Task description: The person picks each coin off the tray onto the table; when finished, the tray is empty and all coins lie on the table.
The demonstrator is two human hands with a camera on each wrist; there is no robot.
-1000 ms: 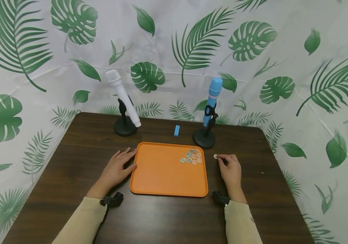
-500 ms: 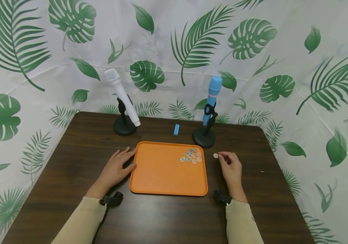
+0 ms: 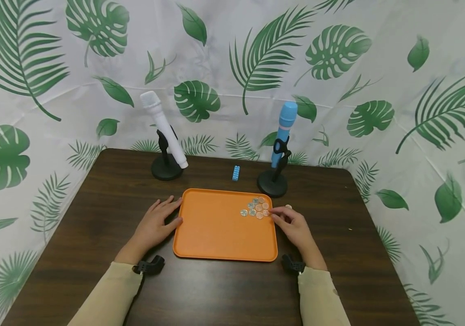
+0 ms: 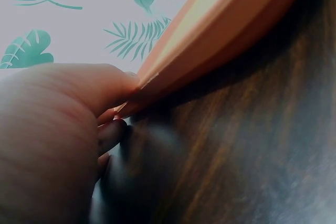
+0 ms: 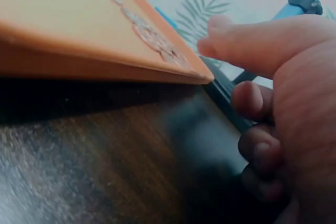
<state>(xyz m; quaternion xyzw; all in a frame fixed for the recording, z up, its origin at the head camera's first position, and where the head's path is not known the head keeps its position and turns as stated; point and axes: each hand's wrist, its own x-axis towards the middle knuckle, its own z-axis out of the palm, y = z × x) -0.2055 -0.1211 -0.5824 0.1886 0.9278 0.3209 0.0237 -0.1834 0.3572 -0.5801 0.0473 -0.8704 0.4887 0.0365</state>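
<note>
An orange tray (image 3: 216, 231) lies mid-table, with several coins (image 3: 259, 208), some silvery and some coppery, grouped in its far right corner. My left hand (image 3: 155, 226) rests at the tray's left edge, fingers spread, thumb (image 4: 113, 82) touching the rim. My right hand (image 3: 295, 231) reaches over the right edge, thumb and index fingertips close together beside the outermost coins. In the right wrist view, no coin shows between those fingertips, and the other fingers (image 5: 260, 148) are curled loosely. One pale coin (image 3: 288, 206) lies on the table just beyond the right hand, partly hidden.
Behind the tray stand a white microphone (image 3: 163, 124) and a blue microphone (image 3: 286, 120) on black stands. Between them lies a small blue studded block (image 3: 236, 173). A leaf-patterned cloth (image 3: 224, 59) hangs behind the dark wooden table (image 3: 216, 294).
My right hand has left the single coin on the table and moved left to the tray's right edge. That coin stays where it was. My left hand and the tray have not moved.
</note>
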